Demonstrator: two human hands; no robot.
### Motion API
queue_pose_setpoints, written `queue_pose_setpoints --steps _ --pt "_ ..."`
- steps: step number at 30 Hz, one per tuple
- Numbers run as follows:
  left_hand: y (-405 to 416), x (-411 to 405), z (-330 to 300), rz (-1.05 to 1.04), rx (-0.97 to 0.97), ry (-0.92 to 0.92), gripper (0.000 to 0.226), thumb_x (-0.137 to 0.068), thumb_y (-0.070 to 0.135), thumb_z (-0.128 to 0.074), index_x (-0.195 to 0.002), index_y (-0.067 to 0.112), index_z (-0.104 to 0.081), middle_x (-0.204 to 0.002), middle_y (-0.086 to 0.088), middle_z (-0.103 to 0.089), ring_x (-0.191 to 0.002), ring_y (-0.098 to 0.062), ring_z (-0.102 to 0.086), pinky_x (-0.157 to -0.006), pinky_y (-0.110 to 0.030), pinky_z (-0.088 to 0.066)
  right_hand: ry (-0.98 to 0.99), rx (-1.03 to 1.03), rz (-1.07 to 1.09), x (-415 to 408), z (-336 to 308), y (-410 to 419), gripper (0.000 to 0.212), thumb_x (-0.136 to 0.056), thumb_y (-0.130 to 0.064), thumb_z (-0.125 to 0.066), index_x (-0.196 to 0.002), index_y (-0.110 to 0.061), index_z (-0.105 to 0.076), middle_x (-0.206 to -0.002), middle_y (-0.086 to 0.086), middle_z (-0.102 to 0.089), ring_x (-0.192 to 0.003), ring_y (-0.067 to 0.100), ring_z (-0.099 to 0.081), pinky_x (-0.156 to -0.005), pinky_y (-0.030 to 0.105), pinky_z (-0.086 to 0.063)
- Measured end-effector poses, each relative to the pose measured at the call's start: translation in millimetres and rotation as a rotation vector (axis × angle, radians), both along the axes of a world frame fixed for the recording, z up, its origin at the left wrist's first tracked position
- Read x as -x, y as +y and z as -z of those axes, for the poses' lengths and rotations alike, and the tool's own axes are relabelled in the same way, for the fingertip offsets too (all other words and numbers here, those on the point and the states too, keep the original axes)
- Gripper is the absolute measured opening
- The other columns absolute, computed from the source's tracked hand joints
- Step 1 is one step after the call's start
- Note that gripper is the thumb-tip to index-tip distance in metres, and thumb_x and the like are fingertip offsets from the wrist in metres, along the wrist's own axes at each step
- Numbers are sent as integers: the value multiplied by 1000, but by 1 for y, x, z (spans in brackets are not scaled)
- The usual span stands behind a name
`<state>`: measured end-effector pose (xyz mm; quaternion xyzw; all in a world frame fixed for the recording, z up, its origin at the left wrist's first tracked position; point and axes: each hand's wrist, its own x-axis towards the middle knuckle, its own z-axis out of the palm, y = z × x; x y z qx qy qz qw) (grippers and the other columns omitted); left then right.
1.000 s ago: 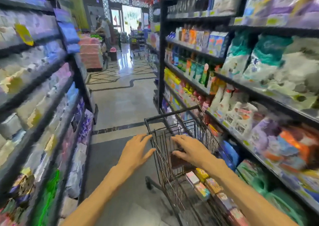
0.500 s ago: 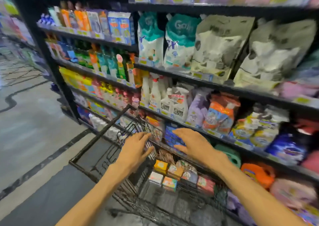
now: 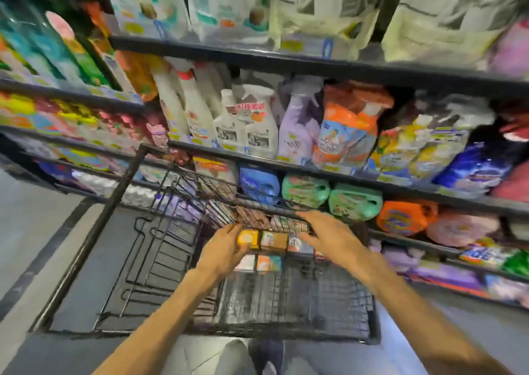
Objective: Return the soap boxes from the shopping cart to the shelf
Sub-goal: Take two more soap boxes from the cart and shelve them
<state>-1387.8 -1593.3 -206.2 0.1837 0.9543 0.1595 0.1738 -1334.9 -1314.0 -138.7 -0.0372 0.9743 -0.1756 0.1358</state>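
— Down at the cart's far end, what's there?
— Soap boxes, beside the shelf.
— Hands?
— Left hand touches the yellow box, fingers loose; right hand spread flat above them.

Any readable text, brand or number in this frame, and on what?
None can be read for certain; the frame is motion-blurred.
White spray bottle: red lettering, blurred.
Orange pouch: brand word, blurred.
Soap boxes: print too small.
Shelf price tags: blurred.
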Motion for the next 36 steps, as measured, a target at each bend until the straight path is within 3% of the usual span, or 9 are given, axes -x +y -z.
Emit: queue_pose_setpoints --steps 6,11,15,19,21,23,26,30,36 --pt "-12 13 118 -124 30 -252 69 -99 48 -54 -157 22 -28 -151 -10 -46 -139 -31 -43 -110 -44 -42 -198 70 118 2 94 1 54 -99 -50 -52 -149 -31 -39 -147 -2 -52 -133 22 -50 -106 41 -44" --pt "-10 26 214 -266 -21 -370 85 -99 34 -60 -162 28 -4 -151 -14 -44 -125 -37 -54 -96 -46 -49 -347 139 199 13 186 -13 59 -98 -53 -50 -152 -33 -36 -155 -2 -43 -142 22 -41 -114 42 -39" --pt "-8 40 286 -381 -24 -417 82 -94 29 -68 -159 22 -17 -137 -16 -54 -115 -40 -59 -89 -46 -48 -419 220 247 15 243 -20 56 -100 -44 -54 -152 -29 -39 -155 -2 -42 -139 21 -44 -113 41 -40" --pt "-8 51 336 -436 -3 -448 84 -93 30 -71 -159 24 -18 -141 -15 -48 -122 -39 -55 -92 -45 -46 -419 229 308 11 289 -26 47 -96 -50 -56 -141 -41 -47 -130 -4 -63 -84 7 -65 -83 34 -56" --pt "-11 54 359 -463 -45 -463 92 -90 34 -74 -160 21 -16 -143 -17 -48 -125 -39 -54 -96 -43 -45 -404 172 302 6 308 -30 47 -97 -40 -60 -141 -27 -50 -121 4 -66 -86 18 -68 -79 40 -56" --pt "-13 58 374 -484 -45 -494 90 -87 43 -75 -156 9 -28 -147 -18 -48 -130 -37 -51 -102 -40 -43 -433 176 321 4 317 -33 46 -97 -36 -62 -139 -20 -51 -129 5 -64 -108 25 -66 -89 45 -54" --pt "-16 60 382 -519 -67 -515 77 -82 43 -80 -137 -1 -50 -133 -20 -59 -123 -36 -56 -100 -41 -46 -476 236 365 2 321 -37 50 -98 -47 -52 -142 -24 -50 -137 -3 -58 -120 20 -61 -99 41 -50" --pt "-13 55 371 -599 -122 -472 65 -74 39 -88 -120 10 -51 -110 -10 -70 -101 -31 -68 -86 -44 -56 -491 301 447 3 316 -42 39 -99 -44 -55 -135 -30 -55 -129 -14 -58 -110 4 -58 -88 23 -42" --pt "-13 50 358 -713 -271 -464 49 -84 24 -81 -120 16 -49 -105 2 -68 -89 -16 -67 -82 -38 -57 -478 331 518 16 320 -51 37 -99 -43 -56 -131 -25 -59 -125 -10 -64 -113 7 -60 -95 32 -50"
